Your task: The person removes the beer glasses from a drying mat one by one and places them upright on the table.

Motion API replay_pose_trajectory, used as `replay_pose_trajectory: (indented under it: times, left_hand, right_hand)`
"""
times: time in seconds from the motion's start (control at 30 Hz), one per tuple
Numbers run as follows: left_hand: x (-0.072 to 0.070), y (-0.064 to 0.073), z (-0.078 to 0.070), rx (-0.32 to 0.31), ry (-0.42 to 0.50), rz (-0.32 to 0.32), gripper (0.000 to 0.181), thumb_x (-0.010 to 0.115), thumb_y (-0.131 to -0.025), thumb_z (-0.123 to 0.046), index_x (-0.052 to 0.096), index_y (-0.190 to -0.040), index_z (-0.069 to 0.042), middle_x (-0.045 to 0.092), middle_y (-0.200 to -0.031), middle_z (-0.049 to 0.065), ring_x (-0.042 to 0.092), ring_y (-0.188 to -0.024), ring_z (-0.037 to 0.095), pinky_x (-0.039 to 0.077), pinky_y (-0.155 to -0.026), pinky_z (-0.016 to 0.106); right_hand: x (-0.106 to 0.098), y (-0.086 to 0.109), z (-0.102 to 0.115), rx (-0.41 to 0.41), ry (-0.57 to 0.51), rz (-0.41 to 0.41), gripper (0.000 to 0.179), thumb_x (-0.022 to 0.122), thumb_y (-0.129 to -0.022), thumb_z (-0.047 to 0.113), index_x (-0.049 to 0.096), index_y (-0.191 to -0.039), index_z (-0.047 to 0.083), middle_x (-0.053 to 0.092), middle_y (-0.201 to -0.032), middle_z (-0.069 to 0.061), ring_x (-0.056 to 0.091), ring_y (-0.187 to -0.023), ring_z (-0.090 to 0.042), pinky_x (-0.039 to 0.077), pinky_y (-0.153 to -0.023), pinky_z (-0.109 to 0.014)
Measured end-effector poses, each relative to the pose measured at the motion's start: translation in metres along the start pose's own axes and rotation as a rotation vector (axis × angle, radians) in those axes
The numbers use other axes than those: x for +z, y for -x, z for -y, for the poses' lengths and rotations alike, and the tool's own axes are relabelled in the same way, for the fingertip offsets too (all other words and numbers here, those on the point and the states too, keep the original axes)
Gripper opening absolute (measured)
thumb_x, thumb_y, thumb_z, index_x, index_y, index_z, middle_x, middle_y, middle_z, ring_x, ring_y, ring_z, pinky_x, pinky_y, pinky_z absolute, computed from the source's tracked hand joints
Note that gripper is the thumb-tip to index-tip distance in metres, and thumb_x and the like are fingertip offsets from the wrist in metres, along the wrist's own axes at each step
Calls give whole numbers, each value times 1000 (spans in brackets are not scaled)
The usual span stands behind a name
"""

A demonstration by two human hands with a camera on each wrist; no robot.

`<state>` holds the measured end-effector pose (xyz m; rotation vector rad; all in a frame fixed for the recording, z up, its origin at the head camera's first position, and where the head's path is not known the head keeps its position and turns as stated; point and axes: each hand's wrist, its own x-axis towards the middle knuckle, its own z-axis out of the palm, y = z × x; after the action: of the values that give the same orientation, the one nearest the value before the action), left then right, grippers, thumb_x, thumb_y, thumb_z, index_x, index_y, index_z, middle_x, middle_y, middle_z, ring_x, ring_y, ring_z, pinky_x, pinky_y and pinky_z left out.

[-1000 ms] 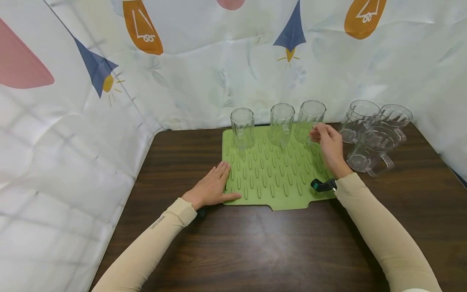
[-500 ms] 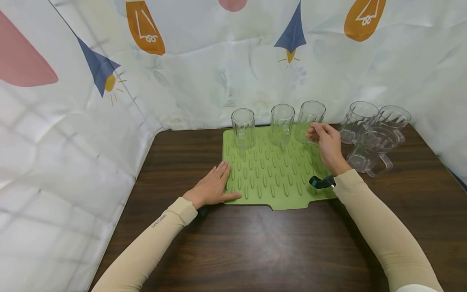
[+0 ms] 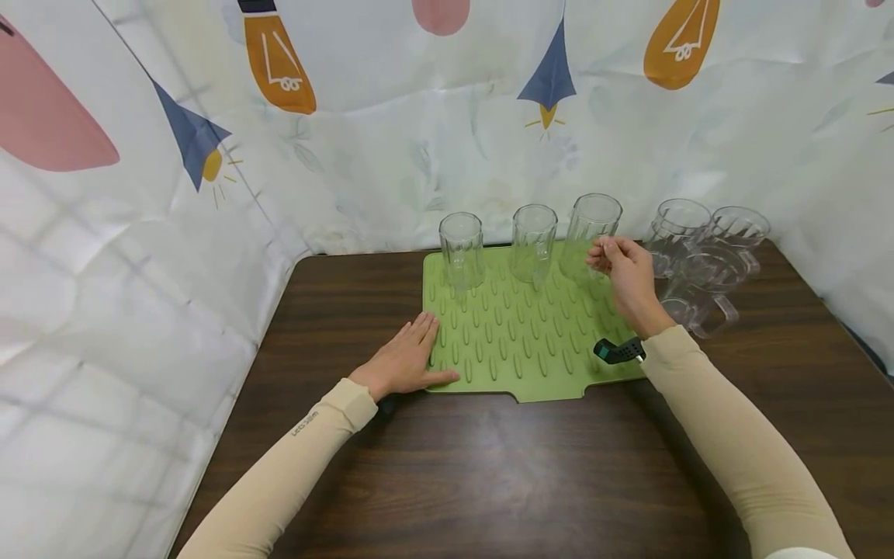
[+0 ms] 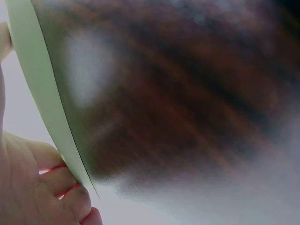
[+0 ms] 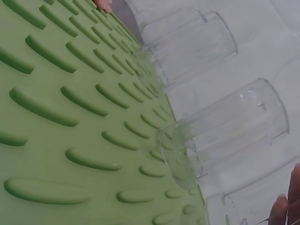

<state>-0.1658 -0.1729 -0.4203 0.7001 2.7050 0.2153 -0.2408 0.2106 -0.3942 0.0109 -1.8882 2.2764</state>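
Note:
Three clear glass mugs stand along the back of a green ribbed mat (image 3: 510, 341): a left mug (image 3: 462, 248), a middle mug (image 3: 534, 241) and a right mug (image 3: 590, 221). My right hand (image 3: 628, 276) has its fingers curled at the right mug's handle side and grips it; the handle itself is mostly hidden. Whether that mug's base touches the mat I cannot tell. My left hand (image 3: 405, 357) lies flat with fingers spread on the mat's left edge. In the right wrist view, fingertips (image 5: 280, 208) show beside the partly cropped right mug.
Several more clear mugs stand close together on the dark wood table (image 3: 503, 466), right of the mat: a back mug (image 3: 673, 233), a far-right mug (image 3: 740, 225) and a front mug (image 3: 705, 272). A printed white curtain (image 3: 391, 155) hangs close behind and to the left.
The head view has shifted slightly. My right hand and the right mug have moved slightly right, away from the middle mug. The left hand stays on the mat's edge.

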Motion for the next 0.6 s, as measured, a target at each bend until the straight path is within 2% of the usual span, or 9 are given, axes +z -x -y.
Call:
replay_pose_trajectory:
  times: [0.1, 0.37, 0.6]
  left_hand:
    - [0, 0, 0, -3, -12, 4, 109, 52, -97, -72, 9, -165, 1, 4, -175, 20, 4, -165, 32, 12, -135, 51]
    - [-1, 1, 0, 3, -21, 6, 108, 52, -98, -71, 10, -165, 2, 4, -175, 22, 4, -165, 34, 13, -135, 53]
    - [-2, 1, 0, 3, -12, 16, 108, 52, -98, -71, 9, -165, 2, 3, -175, 21, 4, -165, 34, 12, -135, 53]
  right_hand:
    - [-2, 3, 6, -2, 16, 9, 27, 53, -109, 25, 64, -114, 1, 70, -91, 7, 69, -85, -6, 58, -84, -18]
    - [-5, 12, 22, -4, -37, 52, 29, 56, -107, 25, 61, -117, -2, 68, -99, 5, 68, -90, -7, 59, -89, -17]
    - [-6, 20, 33, -11, -84, 78, 29, 58, -106, 23, 60, -117, -4, 68, -99, 1, 69, -88, -8, 60, -89, -19]
